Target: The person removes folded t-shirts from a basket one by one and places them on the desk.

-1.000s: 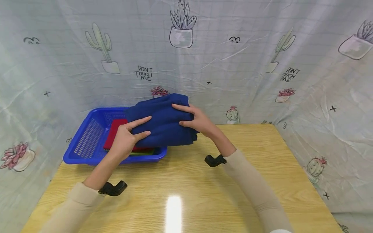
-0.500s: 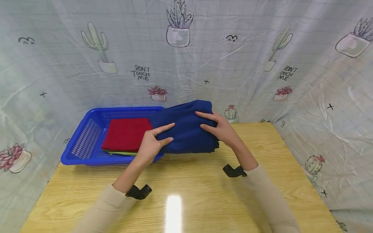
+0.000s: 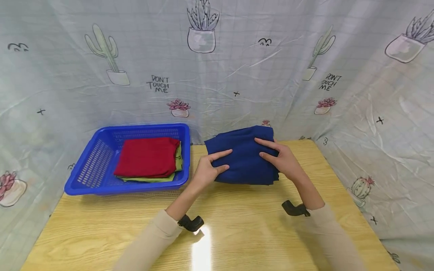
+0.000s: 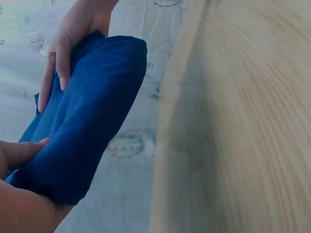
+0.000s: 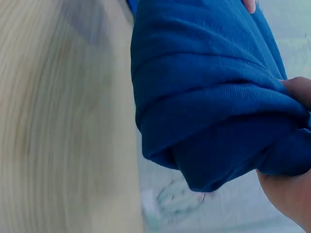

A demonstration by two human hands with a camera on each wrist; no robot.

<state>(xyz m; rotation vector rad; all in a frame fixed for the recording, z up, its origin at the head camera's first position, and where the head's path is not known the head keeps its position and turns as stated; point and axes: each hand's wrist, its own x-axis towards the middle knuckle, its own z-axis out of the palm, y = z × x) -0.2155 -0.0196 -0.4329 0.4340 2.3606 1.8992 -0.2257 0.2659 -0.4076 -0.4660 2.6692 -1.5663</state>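
Observation:
A folded dark blue cloth point(image 3: 245, 162) is held up over the back of the table, between both hands. My left hand point(image 3: 210, 169) grips its left side, thumb and index finger on top and the other fingers hidden beneath. At the right side my right hand point(image 3: 283, 158) holds it the same way. The left wrist view shows the folded blue cloth point(image 4: 97, 107) raised above the tabletop; layered folds show at the end of the cloth point(image 5: 214, 111) in the right wrist view.
A blue plastic basket point(image 3: 76, 184) stands at the back left of the wooden table point(image 3: 237, 226). In it lies a folded red cloth point(image 3: 145, 156) on top of a green cloth point(image 3: 178, 160). A printed curtain point(image 3: 217, 86) hangs close behind the table's back edge.
Both hands have carried the blue cloth to the right, from over the basket to over the table. The red and green cloths in the basket have come into full view.

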